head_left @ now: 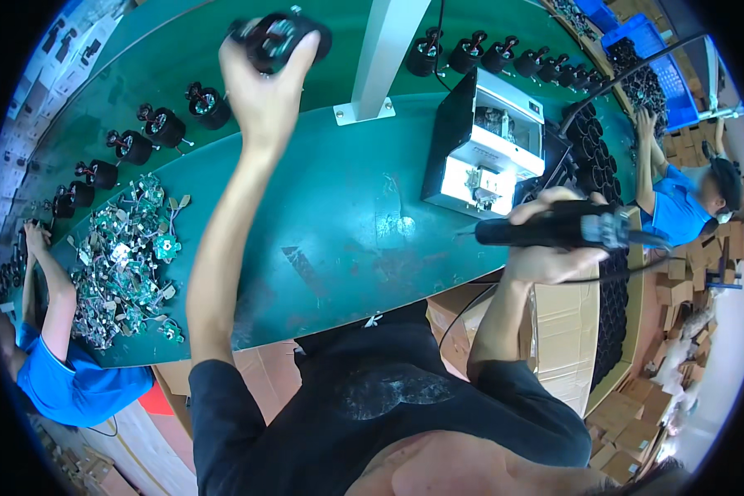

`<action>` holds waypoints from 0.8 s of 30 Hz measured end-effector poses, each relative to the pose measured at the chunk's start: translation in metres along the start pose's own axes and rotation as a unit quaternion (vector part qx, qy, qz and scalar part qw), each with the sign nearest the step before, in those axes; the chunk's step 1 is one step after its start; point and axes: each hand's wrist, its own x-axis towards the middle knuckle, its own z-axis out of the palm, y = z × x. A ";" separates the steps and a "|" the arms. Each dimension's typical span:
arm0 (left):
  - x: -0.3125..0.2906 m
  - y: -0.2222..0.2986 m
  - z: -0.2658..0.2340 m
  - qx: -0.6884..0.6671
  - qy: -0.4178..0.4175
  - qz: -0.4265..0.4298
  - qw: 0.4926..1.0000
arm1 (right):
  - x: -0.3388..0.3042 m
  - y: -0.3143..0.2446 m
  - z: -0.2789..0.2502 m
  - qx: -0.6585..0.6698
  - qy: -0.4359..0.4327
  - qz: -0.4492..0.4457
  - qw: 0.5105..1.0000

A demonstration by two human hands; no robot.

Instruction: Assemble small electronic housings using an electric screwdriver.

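Note:
Out over the far side of the table, my left hand [260, 95] is closed on a round black housing [281, 41] with small parts in its top, partly blurred. My right hand [546, 260] is wrapped round a black electric screwdriver [546, 230], held level with its thin tip to the left and its cord trailing to the right. Just beyond the screwdriver stands a white and black screw feeder [492, 140] with a lit front. Left of my left hand, a similar black housing [207, 107] sits on the green belt, in a row with several others.
A heap of green circuit boards with wires [124, 256] covers the table's left part. A white metal post [380, 62] rises from the table [331, 207]. Black housings [467, 52] line the belt at right. Co-workers in blue shirts [74, 376] work at both ends; a cardboard box [566, 322] stands right.

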 end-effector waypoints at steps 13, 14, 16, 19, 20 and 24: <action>0.067 -0.073 0.029 0.327 -0.277 -0.036 0.903 | -0.026 0.016 0.003 -0.045 -0.056 -0.003 0.997; 0.074 -0.067 0.032 0.294 -0.223 0.028 0.929 | -0.026 0.017 0.001 -0.056 -0.073 -0.023 0.996; 0.090 -0.063 0.040 0.288 -0.289 0.035 0.912 | -0.027 0.018 0.002 -0.060 -0.064 -0.007 0.996; 0.107 -0.069 0.064 0.251 -0.470 0.063 0.844 | -0.025 0.018 0.003 -0.080 -0.042 0.029 0.995; 0.104 -0.072 0.076 0.232 -0.499 0.056 0.833 | -0.025 0.018 0.002 -0.086 -0.038 0.028 0.995; 0.108 -0.118 0.117 0.205 -0.609 0.154 0.750 | -0.028 0.016 0.006 -0.065 -0.021 0.063 0.996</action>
